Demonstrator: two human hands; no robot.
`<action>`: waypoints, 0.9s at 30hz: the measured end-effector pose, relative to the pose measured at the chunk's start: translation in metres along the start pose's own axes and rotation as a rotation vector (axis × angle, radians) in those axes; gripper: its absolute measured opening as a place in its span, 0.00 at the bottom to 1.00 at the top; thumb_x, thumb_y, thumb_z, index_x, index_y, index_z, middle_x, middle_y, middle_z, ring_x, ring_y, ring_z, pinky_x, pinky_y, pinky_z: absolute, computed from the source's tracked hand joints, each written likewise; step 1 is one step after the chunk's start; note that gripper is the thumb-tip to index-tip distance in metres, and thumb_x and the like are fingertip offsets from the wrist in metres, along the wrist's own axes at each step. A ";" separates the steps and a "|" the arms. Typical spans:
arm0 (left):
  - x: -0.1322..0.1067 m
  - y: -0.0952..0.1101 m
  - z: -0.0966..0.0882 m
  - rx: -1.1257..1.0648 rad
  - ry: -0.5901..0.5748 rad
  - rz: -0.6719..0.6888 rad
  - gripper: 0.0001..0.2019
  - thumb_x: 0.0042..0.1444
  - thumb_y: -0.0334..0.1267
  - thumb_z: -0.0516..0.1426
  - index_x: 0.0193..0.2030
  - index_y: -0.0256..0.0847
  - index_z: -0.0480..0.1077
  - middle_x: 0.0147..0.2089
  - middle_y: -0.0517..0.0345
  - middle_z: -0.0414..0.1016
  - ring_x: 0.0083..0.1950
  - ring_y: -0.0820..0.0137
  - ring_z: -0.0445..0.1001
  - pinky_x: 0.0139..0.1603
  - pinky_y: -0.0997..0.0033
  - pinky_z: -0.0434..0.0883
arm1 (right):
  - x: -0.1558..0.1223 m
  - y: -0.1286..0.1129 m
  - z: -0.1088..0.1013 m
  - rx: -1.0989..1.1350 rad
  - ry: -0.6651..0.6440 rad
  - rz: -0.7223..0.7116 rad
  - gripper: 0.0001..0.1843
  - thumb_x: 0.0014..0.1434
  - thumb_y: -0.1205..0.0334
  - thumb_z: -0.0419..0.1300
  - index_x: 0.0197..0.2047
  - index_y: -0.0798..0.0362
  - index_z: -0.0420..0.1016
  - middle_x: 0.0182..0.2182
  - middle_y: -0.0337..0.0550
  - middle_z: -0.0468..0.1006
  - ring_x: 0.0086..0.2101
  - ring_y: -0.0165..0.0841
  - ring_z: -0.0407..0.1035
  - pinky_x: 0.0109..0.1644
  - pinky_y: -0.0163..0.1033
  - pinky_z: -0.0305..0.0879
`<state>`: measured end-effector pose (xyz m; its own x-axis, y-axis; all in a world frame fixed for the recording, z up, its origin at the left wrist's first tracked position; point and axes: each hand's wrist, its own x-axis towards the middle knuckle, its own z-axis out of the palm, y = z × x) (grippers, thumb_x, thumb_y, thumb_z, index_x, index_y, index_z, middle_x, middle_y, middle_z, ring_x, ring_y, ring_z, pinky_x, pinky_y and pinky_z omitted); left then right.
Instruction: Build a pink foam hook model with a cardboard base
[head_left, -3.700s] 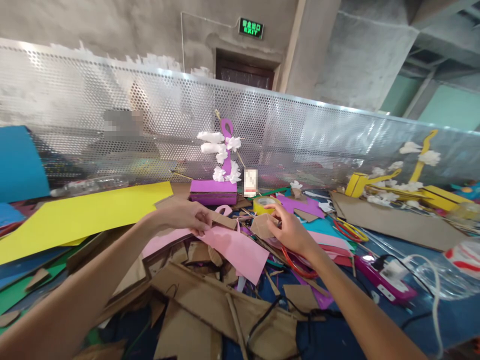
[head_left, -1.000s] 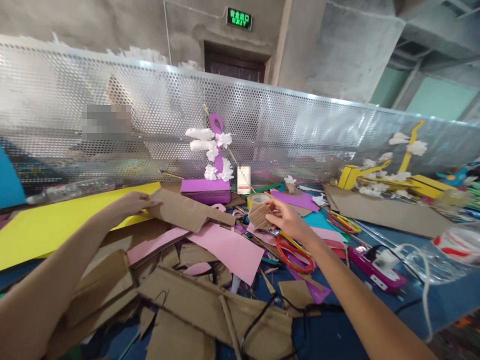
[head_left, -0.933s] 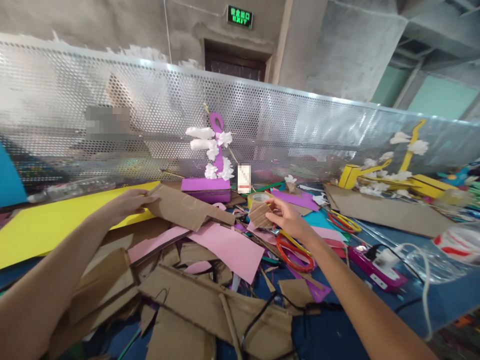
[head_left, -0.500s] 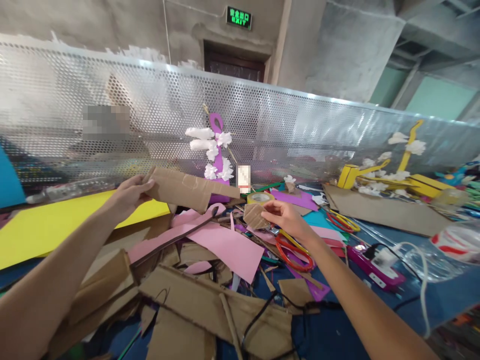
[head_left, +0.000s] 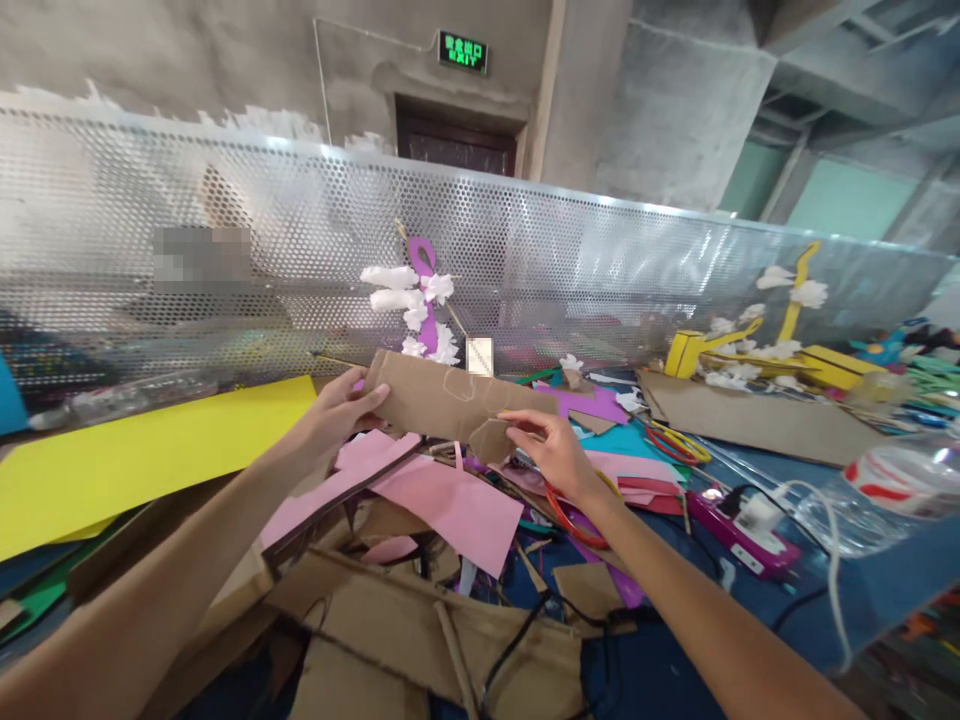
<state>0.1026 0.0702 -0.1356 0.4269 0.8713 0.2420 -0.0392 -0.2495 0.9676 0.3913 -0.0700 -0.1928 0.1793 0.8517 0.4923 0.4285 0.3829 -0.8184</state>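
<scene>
My left hand grips the left end of a long cardboard strip, thumb on its front face. A rounded outline is drawn near the strip's upper middle. Between the thumb and fingers of my right hand is a small cut cardboard piece with angled edges. It overlaps the lower right part of the strip; whether the two touch I cannot tell. Red-handled scissors lie below my right hand, partly covered by it. Pink paper spreads on the table beneath the strip.
Cardboard scraps cover the near table. Yellow sheets lie left. A purple figure with white paper tufts stands before the perforated metal screen. A purple power strip and a plastic bottle are on the right.
My left hand has brought the strip rightward and lower, turning it more face-on. The small piece in my right hand now overlaps the strip. The tape roll behind is now hidden.
</scene>
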 end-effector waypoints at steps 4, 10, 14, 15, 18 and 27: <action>-0.003 0.004 0.012 -0.023 0.001 0.004 0.23 0.50 0.50 0.71 0.46 0.41 0.71 0.40 0.57 0.77 0.38 0.70 0.78 0.33 0.75 0.79 | -0.001 -0.001 0.007 -0.004 0.113 0.014 0.15 0.63 0.53 0.61 0.48 0.50 0.83 0.44 0.46 0.84 0.43 0.39 0.78 0.49 0.43 0.75; -0.005 0.004 0.015 -0.098 -0.059 -0.013 0.23 0.52 0.48 0.70 0.50 0.42 0.72 0.43 0.58 0.77 0.39 0.72 0.78 0.36 0.76 0.80 | 0.000 -0.002 0.005 0.152 0.191 0.051 0.18 0.60 0.48 0.65 0.47 0.50 0.78 0.42 0.47 0.83 0.41 0.39 0.77 0.45 0.42 0.74; -0.012 0.008 0.022 -0.086 -0.169 -0.105 0.22 0.55 0.45 0.69 0.54 0.44 0.72 0.49 0.53 0.80 0.44 0.68 0.81 0.41 0.73 0.81 | -0.001 -0.004 0.005 0.169 0.198 0.071 0.20 0.60 0.47 0.65 0.51 0.49 0.74 0.30 0.39 0.78 0.32 0.35 0.74 0.36 0.38 0.70; -0.014 0.010 0.024 -0.074 -0.207 -0.137 0.22 0.55 0.44 0.69 0.55 0.43 0.72 0.50 0.52 0.80 0.45 0.67 0.81 0.42 0.72 0.81 | -0.001 -0.004 0.005 0.151 0.227 0.062 0.20 0.61 0.46 0.64 0.51 0.49 0.74 0.29 0.38 0.76 0.29 0.34 0.72 0.33 0.37 0.69; -0.019 0.010 0.030 -0.075 -0.321 -0.199 0.21 0.57 0.43 0.68 0.55 0.42 0.73 0.53 0.49 0.80 0.49 0.64 0.82 0.46 0.69 0.81 | -0.002 -0.004 0.004 0.126 0.313 0.046 0.19 0.63 0.45 0.63 0.49 0.49 0.75 0.27 0.37 0.71 0.24 0.30 0.65 0.26 0.34 0.63; -0.027 0.008 0.036 -0.311 -0.625 -0.151 0.20 0.55 0.43 0.70 0.53 0.41 0.77 0.59 0.43 0.79 0.58 0.56 0.79 0.56 0.62 0.76 | -0.002 -0.011 0.013 0.430 0.442 0.107 0.22 0.59 0.43 0.66 0.50 0.47 0.74 0.33 0.38 0.77 0.24 0.30 0.70 0.19 0.32 0.68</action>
<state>0.1236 0.0293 -0.1366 0.8825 0.4581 0.1069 -0.1547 0.0681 0.9856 0.3745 -0.0710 -0.1892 0.5901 0.7000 0.4022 0.0101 0.4917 -0.8707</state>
